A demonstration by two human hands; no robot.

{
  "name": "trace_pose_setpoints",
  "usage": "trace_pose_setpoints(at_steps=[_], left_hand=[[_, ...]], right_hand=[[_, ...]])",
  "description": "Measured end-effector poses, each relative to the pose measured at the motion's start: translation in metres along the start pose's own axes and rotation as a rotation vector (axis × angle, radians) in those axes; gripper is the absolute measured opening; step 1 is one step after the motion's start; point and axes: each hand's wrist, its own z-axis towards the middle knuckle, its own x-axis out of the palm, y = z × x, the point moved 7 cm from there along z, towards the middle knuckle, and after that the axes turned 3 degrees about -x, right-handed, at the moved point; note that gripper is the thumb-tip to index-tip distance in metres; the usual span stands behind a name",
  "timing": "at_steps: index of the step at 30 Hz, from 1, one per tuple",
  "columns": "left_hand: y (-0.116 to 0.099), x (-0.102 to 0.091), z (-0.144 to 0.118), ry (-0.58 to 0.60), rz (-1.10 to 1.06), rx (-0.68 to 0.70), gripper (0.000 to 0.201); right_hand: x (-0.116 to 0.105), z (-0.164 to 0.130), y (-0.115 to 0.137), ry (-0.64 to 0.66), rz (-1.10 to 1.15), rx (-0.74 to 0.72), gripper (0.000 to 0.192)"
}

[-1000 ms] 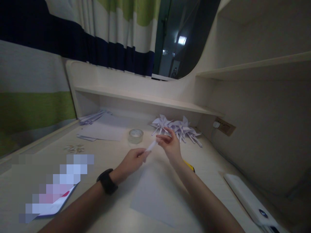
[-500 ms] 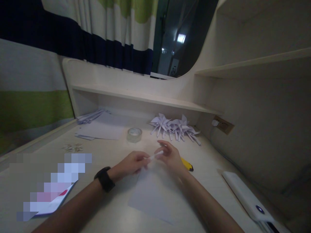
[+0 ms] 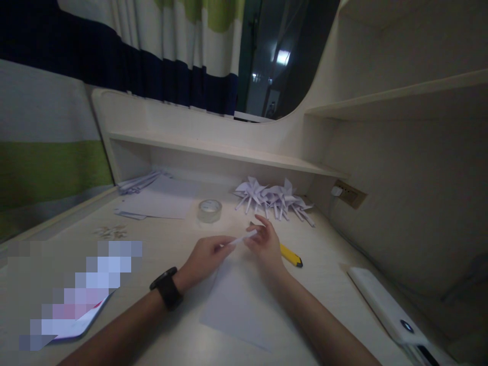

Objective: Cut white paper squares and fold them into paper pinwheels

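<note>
My left hand, with a black watch on the wrist, pinches one end of a thin rolled white paper stick. My right hand pinches the other end, fingers curled around it. Both hands hover just above the desk over a flat white sheet of paper. A yellow utility knife lies right beside my right hand.
A tape roll sits beyond my hands. Several folded paper pinwheels are piled under the low shelf. Loose sheets lie at back left, paper scraps at left, a white power bank at right.
Both hands dropped closer to the desk and drew slightly toward me with the paper stick held between them. The view shifted a little.
</note>
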Motion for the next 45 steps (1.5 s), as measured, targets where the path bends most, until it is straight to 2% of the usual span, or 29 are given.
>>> trace_pose_setpoints(at_steps=[5,8,11,14,17,22,26,29,31,32,34,37,41,45], left_hand=[[-0.012,0.012,-0.01,-0.087,-0.033,0.054,0.031],[-0.015,0.022,-0.014,-0.068,-0.06,0.04,0.028],[-0.008,0.028,-0.014,-0.076,-0.21,-0.036,0.026],[0.009,0.035,-0.011,-0.071,-0.461,-0.194,0.026],[0.021,0.037,-0.009,-0.088,-0.64,-0.307,0.03],[0.022,0.022,-0.008,-0.171,-0.819,-0.377,0.043],[0.021,0.014,-0.007,-0.106,-0.824,-0.388,0.042],[0.026,-0.008,-0.004,-0.196,-0.684,-0.353,0.051],[0.022,-0.032,0.001,-0.305,-0.449,-0.238,0.058],[0.018,-0.04,0.003,-0.306,-0.307,-0.168,0.053],[0.011,-0.042,0.009,-0.174,-0.095,-0.069,0.032],[0.013,-0.035,0.011,0.014,0.004,-0.041,0.019],[0.015,-0.026,0.008,0.18,-0.071,-0.066,0.025],[0.018,-0.028,0.004,0.245,-0.122,-0.174,0.045]], right_hand=[[-0.004,-0.008,0.001,-0.169,0.071,-0.005,0.07],[-0.002,-0.01,0.007,-0.186,0.072,-0.014,0.071],[0.005,-0.011,0.012,-0.134,0.024,-0.029,0.07],[0.013,-0.014,0.014,-0.049,-0.037,-0.051,0.066],[0.022,-0.02,0.019,0.069,-0.189,-0.136,0.066],[0.03,-0.028,0.028,0.206,-0.503,-0.305,0.073],[0.022,-0.023,0.026,0.155,-0.541,-0.275,0.067],[0.013,-0.016,0.022,0.108,-0.506,-0.194,0.065],[0.011,-0.011,0.018,0.136,-0.463,-0.14,0.067],[0.011,-0.01,0.017,0.166,-0.436,-0.117,0.067],[0.014,-0.01,0.015,0.239,-0.381,-0.097,0.066],[0.019,-0.012,0.013,0.334,-0.337,-0.106,0.065],[0.025,-0.018,0.011,0.423,-0.317,-0.098,0.066],[0.03,-0.022,0.012,0.481,-0.3,-0.077,0.071]])
